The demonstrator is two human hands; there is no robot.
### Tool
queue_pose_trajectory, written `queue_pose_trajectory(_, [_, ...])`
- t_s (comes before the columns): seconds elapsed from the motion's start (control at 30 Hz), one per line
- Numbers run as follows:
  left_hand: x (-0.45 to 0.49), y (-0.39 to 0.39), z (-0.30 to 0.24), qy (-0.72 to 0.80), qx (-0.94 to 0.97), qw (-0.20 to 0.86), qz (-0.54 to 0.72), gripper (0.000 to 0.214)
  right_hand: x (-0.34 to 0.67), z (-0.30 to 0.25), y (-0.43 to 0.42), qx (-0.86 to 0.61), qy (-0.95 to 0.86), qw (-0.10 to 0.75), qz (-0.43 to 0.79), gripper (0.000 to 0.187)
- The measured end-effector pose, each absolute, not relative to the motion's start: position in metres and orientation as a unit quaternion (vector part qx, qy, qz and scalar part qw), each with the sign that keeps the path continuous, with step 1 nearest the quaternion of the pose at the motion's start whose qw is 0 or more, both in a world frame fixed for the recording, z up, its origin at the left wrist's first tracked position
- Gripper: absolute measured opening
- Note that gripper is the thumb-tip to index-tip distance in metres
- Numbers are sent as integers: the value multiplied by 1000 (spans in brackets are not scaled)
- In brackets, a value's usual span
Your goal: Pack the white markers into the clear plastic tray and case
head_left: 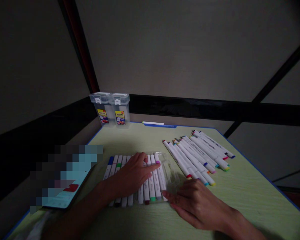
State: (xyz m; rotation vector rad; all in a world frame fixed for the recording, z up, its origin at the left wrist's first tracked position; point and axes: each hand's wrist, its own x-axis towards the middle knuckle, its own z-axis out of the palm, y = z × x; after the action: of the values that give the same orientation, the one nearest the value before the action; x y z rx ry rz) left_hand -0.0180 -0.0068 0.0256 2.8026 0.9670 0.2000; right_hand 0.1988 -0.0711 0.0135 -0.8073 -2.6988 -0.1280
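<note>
A row of white markers with coloured caps (150,181) lies side by side in a clear plastic tray (171,173) on the green table. My left hand (133,175) rests flat on top of that row, fingers stretched out, forefinger near a purple cap. My right hand (197,205) lies at the tray's near right corner, fingers extended and touching its edge. A second batch of loose white markers (198,156) lies fanned out on the table to the right, apart from both hands.
Two clear upright plastic cases (111,110) with labels stand at the table's far left edge. A single pen (153,123) lies at the far edge. A phone or card (65,190) lies at the left. The table's blue edge (265,173) runs along the right.
</note>
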Motion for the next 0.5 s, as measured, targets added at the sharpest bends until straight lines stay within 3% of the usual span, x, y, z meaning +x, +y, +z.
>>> queue_pose_trajectory(0.5, [-17, -8, 25, 326, 938, 87, 82, 44, 200, 15, -74, -317, -936, 152, 15, 33])
